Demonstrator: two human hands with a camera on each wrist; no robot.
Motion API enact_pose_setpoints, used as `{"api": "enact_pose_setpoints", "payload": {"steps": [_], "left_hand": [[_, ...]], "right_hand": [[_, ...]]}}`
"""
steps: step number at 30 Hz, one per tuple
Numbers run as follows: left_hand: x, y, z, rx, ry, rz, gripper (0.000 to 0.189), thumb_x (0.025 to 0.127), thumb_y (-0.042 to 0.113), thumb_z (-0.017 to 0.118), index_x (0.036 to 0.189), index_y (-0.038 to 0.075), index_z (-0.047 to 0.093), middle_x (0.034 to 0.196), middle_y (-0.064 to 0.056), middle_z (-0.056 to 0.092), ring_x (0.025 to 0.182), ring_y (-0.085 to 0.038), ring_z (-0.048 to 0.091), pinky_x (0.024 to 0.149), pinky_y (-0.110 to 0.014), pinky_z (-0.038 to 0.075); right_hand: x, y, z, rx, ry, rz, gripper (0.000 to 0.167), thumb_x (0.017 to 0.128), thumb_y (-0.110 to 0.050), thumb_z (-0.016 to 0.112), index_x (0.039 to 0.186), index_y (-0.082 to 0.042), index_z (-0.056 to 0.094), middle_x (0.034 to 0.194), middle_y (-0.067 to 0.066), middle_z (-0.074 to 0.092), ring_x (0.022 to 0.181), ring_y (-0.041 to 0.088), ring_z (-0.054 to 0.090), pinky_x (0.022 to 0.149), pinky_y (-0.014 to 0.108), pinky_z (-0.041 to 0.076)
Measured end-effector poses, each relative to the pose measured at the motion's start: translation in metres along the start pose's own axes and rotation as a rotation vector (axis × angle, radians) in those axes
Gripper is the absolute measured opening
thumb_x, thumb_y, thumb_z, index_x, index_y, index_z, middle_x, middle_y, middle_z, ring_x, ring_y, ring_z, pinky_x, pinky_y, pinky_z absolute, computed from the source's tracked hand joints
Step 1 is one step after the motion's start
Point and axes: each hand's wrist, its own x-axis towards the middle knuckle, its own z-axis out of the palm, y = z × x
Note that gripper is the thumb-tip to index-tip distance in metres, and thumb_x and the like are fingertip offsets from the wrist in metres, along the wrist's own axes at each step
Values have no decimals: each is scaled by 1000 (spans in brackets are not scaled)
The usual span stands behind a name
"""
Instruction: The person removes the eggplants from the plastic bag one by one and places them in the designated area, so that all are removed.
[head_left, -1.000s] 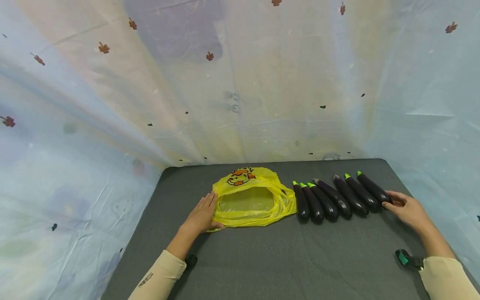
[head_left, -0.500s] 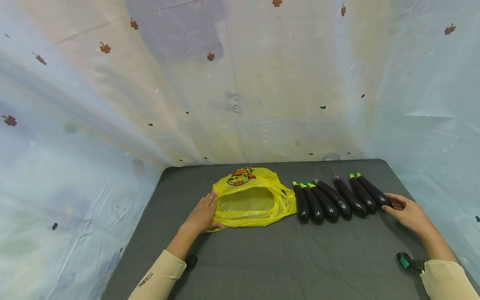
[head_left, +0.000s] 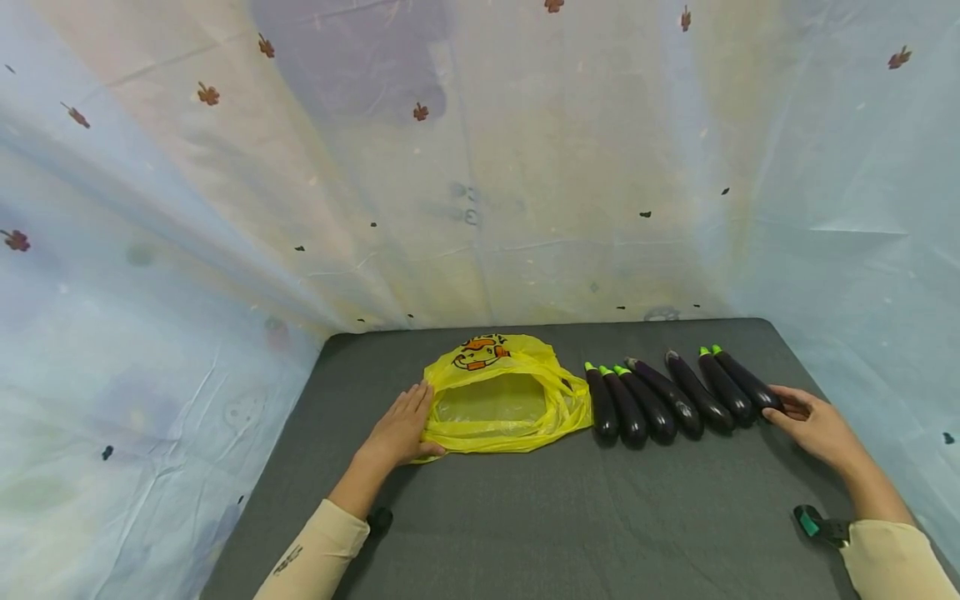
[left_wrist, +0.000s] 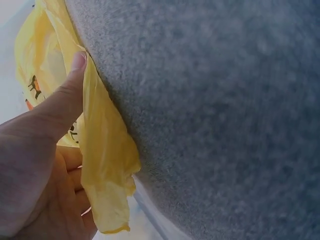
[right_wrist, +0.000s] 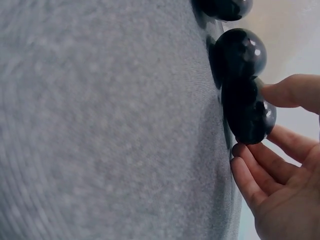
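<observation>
A yellow plastic bag (head_left: 491,440) with an orange and black cartoon print lies on its side, its mouth gaping toward the front. My left hand (head_left: 397,425) rests along the bag's left edge, fingers straight and thumb apart; in the left wrist view the thumb touches the yellow plastic (left_wrist: 107,150). Right of the bag, several dark purple eggplants (head_left: 651,407) lie side by side, some with green stem ends. My right hand (head_left: 813,425) holds the blunt end of the rightmost eggplant (head_left: 742,375), with thumb (right_wrist: 290,92) on one side and fingers on the other.
The grey cloth-covered table (head_left: 525,525) extends in front of the row. A patterned pale sheet (head_left: 525,208) hangs behind and along the sides. Small gaps separate some eggplants toward the right, and the leftmost eggplant (head_left: 602,408) lies right beside the bag.
The stem end of the second eggplant from the right has shifted right, close to the rightmost one. The right hand has moved very slightly left. The left hand and bag stay nearly the same.
</observation>
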Motion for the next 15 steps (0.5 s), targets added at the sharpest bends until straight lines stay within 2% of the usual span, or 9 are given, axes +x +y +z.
{"api": "enact_pose_setpoints", "payload": {"steps": [3, 5, 8, 15], "left_hand": [[0, -1, -1, 2, 1, 3, 116, 92, 55, 81, 170, -3, 17, 178, -22, 12, 165, -39, 14, 135, -52, 14], [0, -3, -1, -3, 0, 2, 118, 93, 57, 80, 171, -2, 15, 179, -21, 11, 166, -38, 13, 135, -52, 13], [0, -5, -3, -21, 8, -3, 120, 92, 58, 80, 171, -1, 13, 179, -21, 9, 166, -37, 11, 135, -52, 12], [-4, -8, -11, -36, 33, -8, 124, 90, 62, 80, 172, 0, 11, 179, -21, 8, 166, -38, 11, 135, -53, 12]], "right_hand": [[0, 0, -1, 1, 14, 3, 60, 112, -28, 60, 150, 17, 46, 143, 49, 47, 123, 66, 53, 85, 51, 61], [0, 0, -1, 4, 18, 7, 61, 112, -29, 59, 150, 17, 45, 143, 50, 47, 123, 67, 53, 87, 66, 56], [0, 1, -2, 14, 21, 6, 62, 113, -29, 58, 151, 18, 43, 142, 51, 46, 123, 69, 52, 89, 75, 52], [1, -8, -7, 20, 8, -21, 71, 113, -29, 59, 154, 23, 34, 145, 53, 40, 127, 71, 45, 94, 78, 46]]}}
